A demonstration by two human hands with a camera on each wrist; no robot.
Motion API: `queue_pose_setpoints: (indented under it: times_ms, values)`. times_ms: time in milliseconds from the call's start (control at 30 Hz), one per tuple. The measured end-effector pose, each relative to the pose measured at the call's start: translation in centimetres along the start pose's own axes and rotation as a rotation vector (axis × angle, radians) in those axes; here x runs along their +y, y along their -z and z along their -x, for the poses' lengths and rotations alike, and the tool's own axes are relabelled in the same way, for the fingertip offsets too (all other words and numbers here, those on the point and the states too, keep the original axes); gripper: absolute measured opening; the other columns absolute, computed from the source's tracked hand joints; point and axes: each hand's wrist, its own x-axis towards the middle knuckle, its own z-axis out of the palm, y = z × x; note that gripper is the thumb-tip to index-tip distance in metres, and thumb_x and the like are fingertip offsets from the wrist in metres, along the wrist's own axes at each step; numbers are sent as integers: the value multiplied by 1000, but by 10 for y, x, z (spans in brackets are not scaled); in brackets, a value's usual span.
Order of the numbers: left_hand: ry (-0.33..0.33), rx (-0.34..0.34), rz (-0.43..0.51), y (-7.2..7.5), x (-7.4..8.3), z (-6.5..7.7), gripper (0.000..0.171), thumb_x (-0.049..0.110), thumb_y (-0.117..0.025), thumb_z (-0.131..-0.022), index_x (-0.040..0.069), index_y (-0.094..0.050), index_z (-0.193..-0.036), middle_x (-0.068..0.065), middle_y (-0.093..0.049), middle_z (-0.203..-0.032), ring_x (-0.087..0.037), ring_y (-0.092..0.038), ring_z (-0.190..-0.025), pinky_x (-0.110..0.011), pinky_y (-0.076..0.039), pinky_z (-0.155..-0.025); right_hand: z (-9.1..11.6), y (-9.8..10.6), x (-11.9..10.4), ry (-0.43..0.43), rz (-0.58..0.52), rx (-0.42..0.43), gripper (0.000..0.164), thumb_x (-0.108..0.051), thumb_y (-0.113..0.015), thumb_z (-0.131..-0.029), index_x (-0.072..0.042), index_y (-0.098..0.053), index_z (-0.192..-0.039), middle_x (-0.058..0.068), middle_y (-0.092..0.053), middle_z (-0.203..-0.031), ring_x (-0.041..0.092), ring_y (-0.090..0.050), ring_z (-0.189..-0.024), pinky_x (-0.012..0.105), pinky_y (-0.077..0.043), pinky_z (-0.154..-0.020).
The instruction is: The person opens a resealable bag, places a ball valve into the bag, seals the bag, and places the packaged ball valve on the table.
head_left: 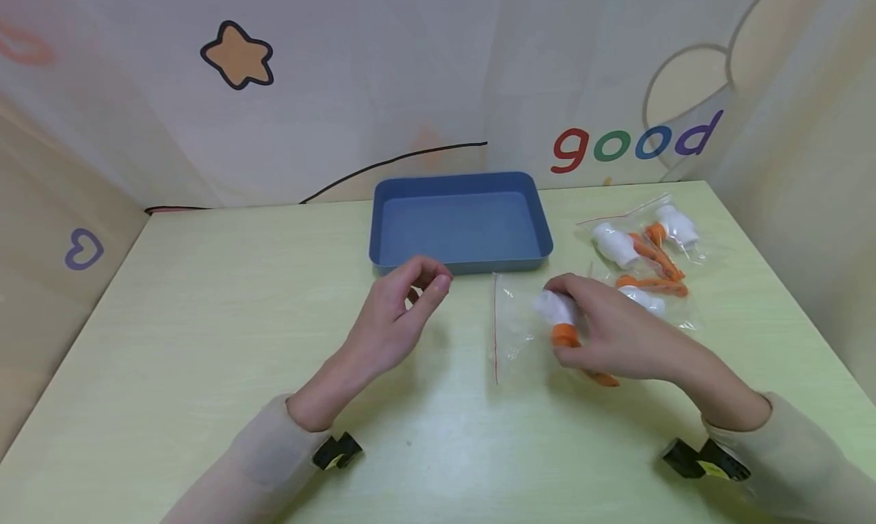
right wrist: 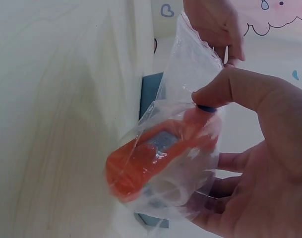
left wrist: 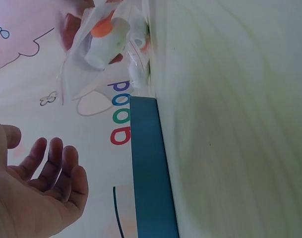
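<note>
My right hand (head_left: 609, 330) grips a clear zip bag (right wrist: 188, 59) over the table, thumb on one side and fingers on the other. Inside the bag are a white rounded piece (head_left: 556, 308) and an orange piece (right wrist: 133, 168) with a grey middle. The bag's red-lined zip edge points toward my left hand (head_left: 393, 311). That hand holds nothing; its fingers are loosely curved, in front of the blue tray (head_left: 461, 268). In the left wrist view its palm and fingertips show, apart from the bag.
At the right of the table (head_left: 205, 341) lie several more clear bags with white pieces (head_left: 614, 244) and orange pieces (head_left: 657, 284). The blue tray stands at the back, close to a printed curtain (head_left: 383, 75). Curtains also hang at both sides.
</note>
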Motion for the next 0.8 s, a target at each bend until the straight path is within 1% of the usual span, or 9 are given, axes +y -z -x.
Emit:
queue_pose_setpoints:
  times_ms: [67, 167, 300, 500, 667, 800]
  values:
    - [6, -12, -7, 1, 0, 1, 18, 22, -54, -108, 8, -66, -112, -3, -65, -94, -14, -57, -86, -42, -50, -75, 4, 2, 3, 4, 21, -20, 64, -18, -80, -80, -1, -54, -136, 10, -61, -126, 24, -57, -106, 49, -52, -93]
    - [12, -31, -16, 2, -1, 1, 16, 20, -55, -108, 9, -66, -111, -3, -64, -94, -13, -57, -87, -41, -50, -76, 9, 5, 8, 11, 44, -49, 64, -17, -79, -77, -1, -55, -134, 8, -62, -122, 22, -57, -101, 46, -53, -89]
    - [23, -58, -38, 4, -2, 2, 13, 18, -57, -107, 9, -66, -110, 2, -63, -92, -13, -58, -87, -37, -51, -76, 15, 9, 15, 15, 70, -80, 64, -16, -79, -76, 0, -56, -133, 4, -62, -116, 20, -55, -96, 42, -52, -85]
    - [45, -98, -69, 6, -4, 4, 10, 17, -60, -105, 11, -66, -109, 5, -63, -92, -13, -58, -88, -34, -50, -76, 25, 14, 27, 12, 101, -126, 61, -16, -80, -74, -2, -57, -129, -1, -61, -107, 18, -53, -93, 34, -50, -77]
    - [55, -133, -93, 8, -7, 4, 8, 16, -62, -104, 11, -66, -108, 5, -63, -95, -13, -58, -91, -35, -50, -76, 34, 19, 38, -3, 115, -169, 61, -15, -81, -75, -4, -58, -129, -2, -59, -106, 17, -52, -93, 29, -48, -70]
    - [64, -175, -113, 9, -8, 4, 9, 17, -63, -104, 11, -66, -109, 6, -64, -99, -13, -59, -94, -41, -51, -79, 44, 23, 46, -22, 111, -198, 58, -13, -79, -76, -7, -57, -129, -3, -57, -103, 17, -51, -91, 26, -45, -65]
